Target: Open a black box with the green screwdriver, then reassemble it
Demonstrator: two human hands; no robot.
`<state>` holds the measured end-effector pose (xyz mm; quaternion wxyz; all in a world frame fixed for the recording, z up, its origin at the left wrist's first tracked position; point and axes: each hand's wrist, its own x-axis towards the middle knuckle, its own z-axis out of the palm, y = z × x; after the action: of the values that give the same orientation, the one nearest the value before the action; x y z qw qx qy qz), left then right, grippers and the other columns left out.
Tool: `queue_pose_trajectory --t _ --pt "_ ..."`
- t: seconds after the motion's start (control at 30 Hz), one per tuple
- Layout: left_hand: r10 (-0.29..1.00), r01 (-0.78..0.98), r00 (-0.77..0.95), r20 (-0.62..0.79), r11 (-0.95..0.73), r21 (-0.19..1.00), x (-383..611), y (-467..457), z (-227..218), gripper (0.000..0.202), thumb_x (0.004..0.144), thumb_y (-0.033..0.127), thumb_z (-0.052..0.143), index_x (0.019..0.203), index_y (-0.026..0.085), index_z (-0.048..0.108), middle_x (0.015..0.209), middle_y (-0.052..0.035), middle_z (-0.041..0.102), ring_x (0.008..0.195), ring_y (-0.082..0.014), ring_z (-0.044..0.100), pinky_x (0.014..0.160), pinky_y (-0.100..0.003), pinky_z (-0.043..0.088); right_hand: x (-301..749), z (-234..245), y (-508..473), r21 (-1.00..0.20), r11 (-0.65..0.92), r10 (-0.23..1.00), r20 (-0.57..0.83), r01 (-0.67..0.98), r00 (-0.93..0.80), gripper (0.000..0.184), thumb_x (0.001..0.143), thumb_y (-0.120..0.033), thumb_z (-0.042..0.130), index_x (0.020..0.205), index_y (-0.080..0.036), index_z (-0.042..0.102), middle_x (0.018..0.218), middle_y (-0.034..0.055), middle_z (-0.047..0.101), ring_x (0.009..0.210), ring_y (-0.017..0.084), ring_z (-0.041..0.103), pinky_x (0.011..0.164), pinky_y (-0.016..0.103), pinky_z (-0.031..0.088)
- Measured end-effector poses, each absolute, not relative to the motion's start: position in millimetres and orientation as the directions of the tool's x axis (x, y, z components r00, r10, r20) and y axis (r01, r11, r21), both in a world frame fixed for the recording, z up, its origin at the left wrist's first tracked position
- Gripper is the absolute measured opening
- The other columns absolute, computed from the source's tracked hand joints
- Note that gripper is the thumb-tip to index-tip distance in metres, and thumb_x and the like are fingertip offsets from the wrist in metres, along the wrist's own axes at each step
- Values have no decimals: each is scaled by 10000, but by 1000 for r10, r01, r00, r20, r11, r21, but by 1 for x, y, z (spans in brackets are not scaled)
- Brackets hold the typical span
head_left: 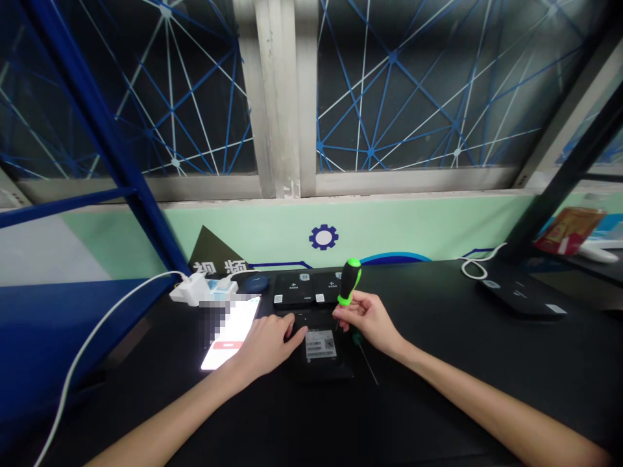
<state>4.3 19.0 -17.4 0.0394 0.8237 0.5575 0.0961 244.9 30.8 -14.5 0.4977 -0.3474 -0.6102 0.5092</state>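
A black flat electronic device [328,370] with a white printed label [321,346] lies on the black table in front of me. My left hand [267,340] grips its upper left edge, with the thumb beside the label and the fingers curled near the far edge. Pinched in my right hand [367,318] is a black and green screwdriver [350,280], held upright by its shaft with the handle above the fingers. Its tip points down at the device's upper right corner; whether it touches there I cannot tell. A second screwdriver [368,363] lies right of the device.
Behind the device sit two black boxes [293,290]. A lit phone [231,337] lies left, near a white power strip [197,290] with a cable and a dark mouse [256,283]. At the right are another black box [523,298] and a white cable [479,264].
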Motion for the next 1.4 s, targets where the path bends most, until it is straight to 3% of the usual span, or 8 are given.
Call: queue_pose_trajectory --t 0.23,0.47,0.6,0.77,0.97,1.13,1.27,1.4 --pt "926 909 360 111 -375 181 7 17 -13 431 968 522 396 706 204 523 618 -10 606 568 -187 600 522 -276 251 250 -7 29 -968 233 837 251 -99 -487 371 887 -462 639 1064 -141 694 889 74 702 521 81 535 492 229 485" --pt "925 909 362 118 -378 175 6 18 -14 422 966 514 394 712 207 532 606 -8 595 571 -193 599 516 -283 252 240 -10 27 -975 165 924 204 -146 -323 353 712 -442 816 784 -161 616 548 -27 615 461 112 580 457 221 501" --pt "918 903 373 136 -393 175 5 19 -16 419 966 512 401 698 210 509 599 2 591 557 -186 584 511 -282 232 244 -5 28 -973 182 896 222 -138 -385 344 778 -461 757 767 -145 622 706 34 695 487 92 575 445 202 474" --pt "916 901 377 136 -397 174 5 19 -17 420 970 512 395 695 209 492 600 2 592 552 -184 578 510 -273 217 250 -4 28 -969 221 831 246 -109 -499 378 888 -466 632 1078 -144 685 958 88 706 519 76 552 425 197 450" --pt "918 901 374 134 -394 182 5 19 -17 425 967 516 400 688 207 483 583 4 577 537 -181 572 505 -276 214 242 -8 27 -979 154 911 192 -130 -364 325 729 -420 809 805 -141 660 566 -22 617 462 94 557 438 198 471" --pt "916 901 377 138 -397 176 5 20 -18 424 970 518 399 693 207 480 591 5 584 546 -184 575 506 -274 206 242 -8 29 -978 164 916 198 -127 -348 321 736 -406 808 767 -133 641 719 40 714 468 81 573 409 172 433" --pt "913 898 383 139 -403 175 4 19 -18 424 971 518 396 695 207 479 595 6 582 545 -180 571 507 -276 203 249 -7 32 -974 207 846 226 -94 -484 341 885 -456 643 933 -125 713 913 99 740 488 76 574 400 181 422" --pt "914 899 380 141 -401 177 4 20 -18 421 968 515 398 689 208 472 584 9 571 537 -176 562 504 -279 202 250 -8 31 -977 192 847 212 -91 -487 332 864 -420 681 1061 -153 708 995 100 732 517 80 588 420 188 451"
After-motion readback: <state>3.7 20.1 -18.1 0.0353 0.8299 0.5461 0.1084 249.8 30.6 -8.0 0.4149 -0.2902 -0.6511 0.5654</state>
